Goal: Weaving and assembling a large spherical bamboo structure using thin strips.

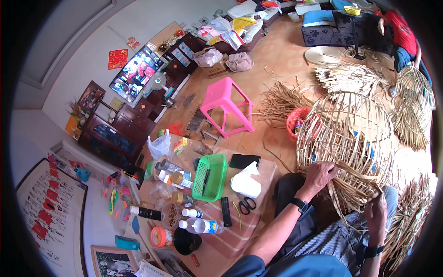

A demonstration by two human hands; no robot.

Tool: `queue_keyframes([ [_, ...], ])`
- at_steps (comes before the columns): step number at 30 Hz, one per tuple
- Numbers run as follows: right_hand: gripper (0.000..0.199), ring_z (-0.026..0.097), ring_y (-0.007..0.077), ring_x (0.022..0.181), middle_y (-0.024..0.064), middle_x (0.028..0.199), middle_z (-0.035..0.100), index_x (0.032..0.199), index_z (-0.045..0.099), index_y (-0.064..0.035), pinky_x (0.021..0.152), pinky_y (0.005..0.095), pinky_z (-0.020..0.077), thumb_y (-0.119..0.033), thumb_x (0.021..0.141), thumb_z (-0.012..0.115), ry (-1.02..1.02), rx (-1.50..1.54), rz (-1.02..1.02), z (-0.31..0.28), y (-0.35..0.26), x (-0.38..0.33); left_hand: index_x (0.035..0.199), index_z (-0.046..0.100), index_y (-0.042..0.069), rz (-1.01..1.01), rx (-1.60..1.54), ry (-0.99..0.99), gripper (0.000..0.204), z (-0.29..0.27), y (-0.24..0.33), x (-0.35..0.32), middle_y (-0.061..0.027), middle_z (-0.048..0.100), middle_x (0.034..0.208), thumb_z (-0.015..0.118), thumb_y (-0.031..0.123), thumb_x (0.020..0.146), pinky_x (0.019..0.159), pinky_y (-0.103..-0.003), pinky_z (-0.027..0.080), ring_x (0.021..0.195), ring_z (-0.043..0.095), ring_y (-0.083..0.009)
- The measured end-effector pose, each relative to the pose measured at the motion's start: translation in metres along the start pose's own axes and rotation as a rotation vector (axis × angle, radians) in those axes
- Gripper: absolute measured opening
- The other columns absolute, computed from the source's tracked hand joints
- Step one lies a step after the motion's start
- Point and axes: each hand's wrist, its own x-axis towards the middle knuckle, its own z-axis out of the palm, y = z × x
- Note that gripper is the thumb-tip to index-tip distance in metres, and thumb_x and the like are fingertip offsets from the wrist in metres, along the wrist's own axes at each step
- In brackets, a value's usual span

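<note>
A large openwork basket (346,121) of pale strips lies tilted across my lap, its narrow end toward me. My left hand (318,177) is closed around brown dried strands (350,187) at that end. On the other side of the strands my right hand (376,213) has its fingers bent in against the basket's edge, gripping strands there; its fingertips are partly hidden. Loose strand ends hang between the two hands. Each wrist wears a dark band.
To the left, a low table (272,173) carries a green plastic basket (222,161), black scissors (247,206), a phone (244,161) and several bottles. Beyond it stands a pink stool (228,104). Straw bundles (410,217) lie at right; another person (402,34) is at the far right.
</note>
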Motion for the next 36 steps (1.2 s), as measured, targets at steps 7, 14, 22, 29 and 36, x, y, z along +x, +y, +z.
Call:
queue_keyframes([
  [7,0.023,0.062,0.0104,0.05,0.0043,0.066,0.07,0.096,0.073,-0.0018,0.047,0.0241,0.0434,-0.023,0.106,0.071,-0.506,-0.083,0.528,0.003,-0.015,-0.008,0.092,0.072,0.004,0.033,0.0,0.06,0.024,0.003,-0.006,0.001,-0.0185,0.07,0.079,0.073,0.027,0.097,0.075,-0.051,0.057,0.08,0.072,-0.041],
  [14,0.009,0.055,0.0095,0.061,-0.0021,0.091,0.066,0.11,0.068,-0.011,0.057,0.0252,0.0466,-0.019,0.107,0.068,0.093,0.576,0.213,-0.042,-0.002,-0.006,0.084,0.067,0.001,-0.099,-0.249,-0.011,0.025,-0.002,0.004,0.0,-0.0223,0.063,0.075,0.07,0.022,0.097,0.067,-0.045,0.053,0.068,0.067,-0.0328],
  [22,0.018,0.047,0.0097,0.062,0.0005,0.084,0.057,0.105,0.062,-0.0068,0.061,0.0274,0.0442,-0.023,0.111,0.065,0.034,0.679,0.144,-0.072,-0.024,-0.019,0.078,0.065,0.002,-0.062,0.003,-0.097,0.038,-0.021,0.006,0.008,-0.0213,0.066,0.074,0.069,0.031,0.103,0.067,-0.051,0.053,0.074,0.069,-0.0418],
  [29,0.027,0.044,0.0091,0.058,-0.0031,0.077,0.057,0.106,0.062,-0.0082,0.061,0.0283,0.0424,-0.032,0.105,0.076,-0.243,0.688,0.118,-0.064,-0.034,-0.027,0.09,0.069,-0.002,-0.147,-0.096,-0.512,0.067,-0.054,0.001,0.035,-0.0214,0.068,0.077,0.054,0.06,0.11,0.076,-0.049,0.053,0.074,0.068,-0.0389],
  [36,0.027,0.057,0.0132,0.082,0.0081,0.104,0.071,0.119,0.067,-0.005,0.071,0.0284,0.0494,-0.03,0.113,0.061,0.016,0.657,0.08,-0.132,-0.03,-0.041,0.107,0.074,-0.002,-0.175,-0.24,-0.796,0.074,-0.075,-0.015,0.064,-0.0062,0.072,0.09,0.054,0.069,0.109,0.081,-0.034,0.053,0.086,0.063,-0.0147],
])
